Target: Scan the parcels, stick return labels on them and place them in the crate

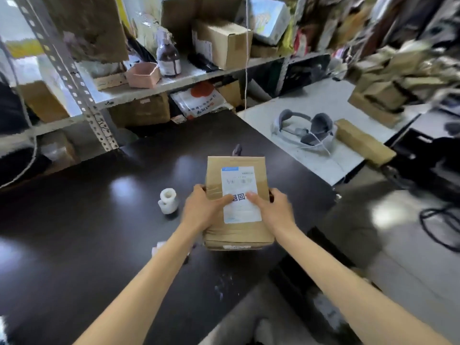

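Note:
A brown cardboard parcel [236, 168] stands on the dark table [99, 232], right in front of me. A white label [240, 210] with a barcode and dark printed characters lies on its top face. My left hand [204, 210] grips the parcel's left side, thumb pressed on the label's left edge. My right hand [273, 210] grips the right side, its thumb on the label's right part. A small dark object [237, 149], perhaps a scanner, peeks out just behind the parcel. No crate is in view.
A white roll [168, 200] stands left of the parcel. Metal shelving [82, 95] with boxes and a brown bottle [168, 57] fills the back left. A white table [323, 135] at right carries grey headphones [306, 128] and a long brown box [363, 141]. Cables [440, 225] lie on the floor.

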### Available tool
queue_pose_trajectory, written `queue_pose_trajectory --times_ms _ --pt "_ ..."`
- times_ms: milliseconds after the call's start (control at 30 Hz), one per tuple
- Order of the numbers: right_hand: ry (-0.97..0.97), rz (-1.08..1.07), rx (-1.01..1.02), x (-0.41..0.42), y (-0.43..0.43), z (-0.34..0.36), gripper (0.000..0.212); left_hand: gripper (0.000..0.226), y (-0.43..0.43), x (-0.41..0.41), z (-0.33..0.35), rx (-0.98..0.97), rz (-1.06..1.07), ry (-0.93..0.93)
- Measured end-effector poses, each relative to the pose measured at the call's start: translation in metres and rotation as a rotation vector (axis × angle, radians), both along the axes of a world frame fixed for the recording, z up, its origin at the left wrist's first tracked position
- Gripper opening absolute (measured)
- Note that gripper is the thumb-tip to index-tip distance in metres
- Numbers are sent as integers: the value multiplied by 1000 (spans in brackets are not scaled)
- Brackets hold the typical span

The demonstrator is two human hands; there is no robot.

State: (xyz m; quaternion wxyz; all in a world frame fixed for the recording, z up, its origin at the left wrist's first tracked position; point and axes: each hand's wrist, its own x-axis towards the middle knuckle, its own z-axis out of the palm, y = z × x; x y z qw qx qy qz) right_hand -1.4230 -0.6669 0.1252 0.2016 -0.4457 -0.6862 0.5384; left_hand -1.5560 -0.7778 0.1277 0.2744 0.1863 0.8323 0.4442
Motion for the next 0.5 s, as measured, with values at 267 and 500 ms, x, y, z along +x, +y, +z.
queue_pose_trajectory --times_ms 267,500 --pt "-5 -375 -16 135 0 0 36 55 55 103 5 11 -384 -9" --pt "-7 -651 -29 267 -4 -6 30 60 96 225 3 33 -684 -43"
